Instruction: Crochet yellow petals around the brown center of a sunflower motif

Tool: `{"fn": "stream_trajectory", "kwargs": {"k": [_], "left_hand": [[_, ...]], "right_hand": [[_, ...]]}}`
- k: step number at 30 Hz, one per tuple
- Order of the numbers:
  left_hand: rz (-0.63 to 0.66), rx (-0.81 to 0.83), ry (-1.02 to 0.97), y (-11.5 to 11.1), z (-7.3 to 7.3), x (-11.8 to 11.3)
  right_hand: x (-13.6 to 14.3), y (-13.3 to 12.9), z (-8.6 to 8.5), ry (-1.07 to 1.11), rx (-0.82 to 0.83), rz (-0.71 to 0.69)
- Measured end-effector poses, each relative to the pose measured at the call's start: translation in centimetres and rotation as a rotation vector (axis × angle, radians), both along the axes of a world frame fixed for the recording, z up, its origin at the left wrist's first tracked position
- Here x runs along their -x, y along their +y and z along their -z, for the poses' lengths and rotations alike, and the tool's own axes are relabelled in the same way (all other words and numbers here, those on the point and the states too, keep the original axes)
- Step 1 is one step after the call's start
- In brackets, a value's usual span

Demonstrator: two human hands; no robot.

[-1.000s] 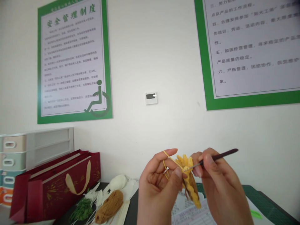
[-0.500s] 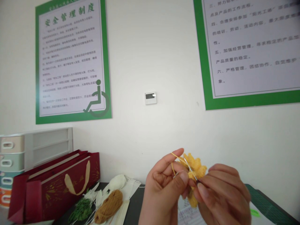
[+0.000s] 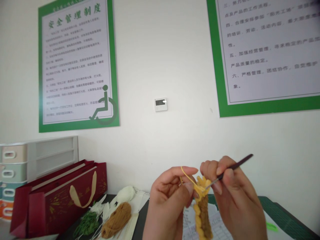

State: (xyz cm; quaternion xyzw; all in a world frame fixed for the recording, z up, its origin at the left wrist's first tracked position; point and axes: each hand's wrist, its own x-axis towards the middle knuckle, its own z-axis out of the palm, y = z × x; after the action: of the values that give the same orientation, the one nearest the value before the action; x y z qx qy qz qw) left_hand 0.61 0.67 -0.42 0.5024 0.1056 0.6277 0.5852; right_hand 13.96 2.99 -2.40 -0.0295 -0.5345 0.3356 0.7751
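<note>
At left hand, scalloped crochet

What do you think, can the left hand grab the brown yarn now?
Probably not just yet: the left hand is busy holding the yellow piece. Nothing seems to block the way to the brown yarn, though.

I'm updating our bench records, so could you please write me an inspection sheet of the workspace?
Surface: black tabletop, partly under printed papers and a dark green mat.
Work items: yellow-and-brown crocheted piece; dark-handled metal crochet hook at its upper part; yellow yarn strand.
Clutter: oval brown yarn ball; white yarn ball; green yarn bundle; dark red patterned gift bags.
Hands: left hand pinches the crocheted piece, strand over the index finger; right hand grips the hook.
Cables: nothing seen.
Surroundings: white wall; green-bordered posters; small white wall device.
</note>
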Motion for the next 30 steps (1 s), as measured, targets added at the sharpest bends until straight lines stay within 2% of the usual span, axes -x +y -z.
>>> {"fn": "stream_trajectory", "kwargs": {"k": [3, 6, 10, 16, 22, 26, 28, 30], "left_hand": [[-0.129, -0.022, 0.019, -0.3, 0.1, -0.5], [-0.206, -0.062, -0.023, -0.6, 0.1, -1.2], [-0.171, -0.058, -0.063, -0.7, 0.0, -1.3], [-0.125, -0.067, -0.043, -0.7, -0.1, -0.9], [-0.206, -0.046, -0.044, -0.7, -0.1, -0.9], [-0.246, -0.033, 0.004, -0.5, -0.1, -0.8], [-0.284, -0.047, -0.004, -0.5, 0.0, -0.9], [-0.274, -0.062, -0.023, -0.5, 0.0, -1.0]], "right_hand": [[0.3, 0.2, -0.1, -0.058, 0.108, -0.101], [0.5, 0.5, -0.1, -0.026, 0.143, -0.152], [0.6, 0.5, 0.1, 0.028, 0.182, -0.256], [0.3, 0.6, 0.2, 0.050, 0.222, -0.317], [0.0, 0.8, 0.3, -0.060, 0.150, -0.309], [0.5, 0.0, 0.2, -0.060, 0.099, -0.194], [0.4, -0.4, 0.4, -0.067, 0.001, 0.034], [-0.2, -0.5, 0.8, -0.119, -0.183, 0.402]]}}
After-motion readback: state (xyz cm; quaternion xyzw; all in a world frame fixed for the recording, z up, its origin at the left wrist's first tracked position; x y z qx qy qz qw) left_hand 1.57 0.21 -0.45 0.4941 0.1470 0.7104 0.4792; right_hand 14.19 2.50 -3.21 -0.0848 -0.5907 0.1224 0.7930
